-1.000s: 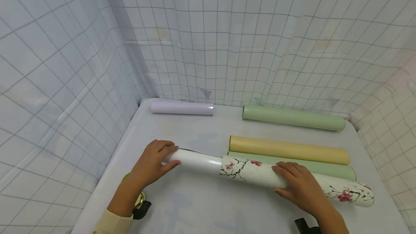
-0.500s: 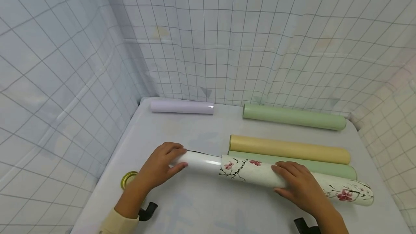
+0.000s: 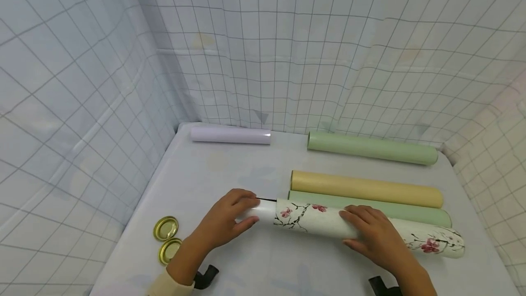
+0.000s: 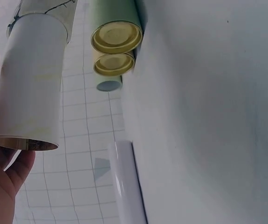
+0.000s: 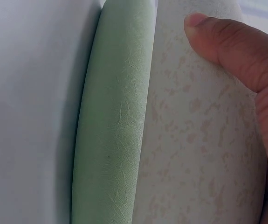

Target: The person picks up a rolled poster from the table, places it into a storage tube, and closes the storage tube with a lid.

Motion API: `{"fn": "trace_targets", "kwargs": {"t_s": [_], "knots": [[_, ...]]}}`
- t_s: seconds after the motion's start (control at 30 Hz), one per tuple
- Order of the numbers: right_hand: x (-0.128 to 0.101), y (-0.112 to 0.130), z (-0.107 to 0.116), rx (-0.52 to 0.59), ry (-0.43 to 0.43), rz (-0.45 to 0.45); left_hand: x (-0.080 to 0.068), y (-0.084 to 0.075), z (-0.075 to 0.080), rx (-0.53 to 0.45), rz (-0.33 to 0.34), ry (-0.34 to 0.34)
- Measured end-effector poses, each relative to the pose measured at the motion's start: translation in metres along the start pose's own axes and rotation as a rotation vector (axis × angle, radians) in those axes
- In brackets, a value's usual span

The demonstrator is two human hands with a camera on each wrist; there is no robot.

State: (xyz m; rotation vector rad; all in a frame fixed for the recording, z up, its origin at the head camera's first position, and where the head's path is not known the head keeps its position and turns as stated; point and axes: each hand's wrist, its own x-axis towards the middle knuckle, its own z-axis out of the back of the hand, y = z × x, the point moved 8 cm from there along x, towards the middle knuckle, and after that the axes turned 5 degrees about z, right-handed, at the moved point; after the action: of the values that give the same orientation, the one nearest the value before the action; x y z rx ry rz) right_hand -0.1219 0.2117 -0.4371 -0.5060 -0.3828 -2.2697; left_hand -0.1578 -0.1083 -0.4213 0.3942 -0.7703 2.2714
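My left hand [image 3: 230, 218] grips the outer end of a white roll [image 3: 267, 212]. Its other end sits inside a cream tube printed with plum blossoms [image 3: 316, 218], leaving a short white length exposed. In the left wrist view the roll [image 4: 29, 84] shows a hollow end, with fingers curled round its side. My right hand [image 3: 371, 232] holds the blossom tube around its middle, the thumb lying along it in the right wrist view. Directly behind that tube lies a pale green tube [image 3: 370, 205], partly hidden, then a yellow tube [image 3: 365, 189].
Two gold round lids [image 3: 166, 229] lie beside my left forearm. A lilac roll [image 3: 231, 135] rests at the back left, and another green tube [image 3: 371, 148] at the back right. Grid-patterned curtains [image 3: 271, 49] surround the white table [image 3: 230, 163].
My left hand has moved right, sliding the white roll further into the blossom tube. Less white shows. The tube has shifted slightly left with my right hand. Both gold lids are now uncovered.
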Motion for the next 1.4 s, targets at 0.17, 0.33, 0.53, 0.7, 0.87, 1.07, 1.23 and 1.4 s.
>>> {"fn": "trace_targets", "kwargs": {"t_s": [0.17, 0.33, 0.53, 0.7, 0.87, 1.07, 1.23, 1.4], "knots": [[0.002, 0.002, 0.003, -0.001, -0.007, 0.013, 0.006, -0.011, -0.008, -0.059, 0.002, -0.002], [0.003, 0.005, 0.006, 0.004, -0.021, 0.024, 0.013, -0.022, -0.015, -0.107, 0.027, 0.000], [0.003, 0.006, 0.005, 0.013, -0.022, 0.019, 0.021, -0.031, -0.026, -0.150, 0.053, 0.002], [0.004, 0.007, 0.004, 0.012, -0.021, 0.020, 0.024, -0.039, -0.034, -0.162, 0.042, 0.013], [0.006, 0.009, 0.003, 0.012, -0.015, 0.028, 0.026, -0.045, -0.040, -0.167, 0.046, 0.032], [0.006, 0.011, 0.005, 0.008, -0.028, 0.035, 0.028, -0.051, -0.040, -0.169, 0.027, -0.002], [0.006, 0.011, 0.006, 0.001, -0.028, 0.032, 0.026, -0.053, -0.041, -0.180, 0.020, -0.012], [0.006, 0.011, 0.006, 0.004, -0.029, 0.035, 0.024, -0.054, -0.041, -0.208, 0.026, -0.006]]}}
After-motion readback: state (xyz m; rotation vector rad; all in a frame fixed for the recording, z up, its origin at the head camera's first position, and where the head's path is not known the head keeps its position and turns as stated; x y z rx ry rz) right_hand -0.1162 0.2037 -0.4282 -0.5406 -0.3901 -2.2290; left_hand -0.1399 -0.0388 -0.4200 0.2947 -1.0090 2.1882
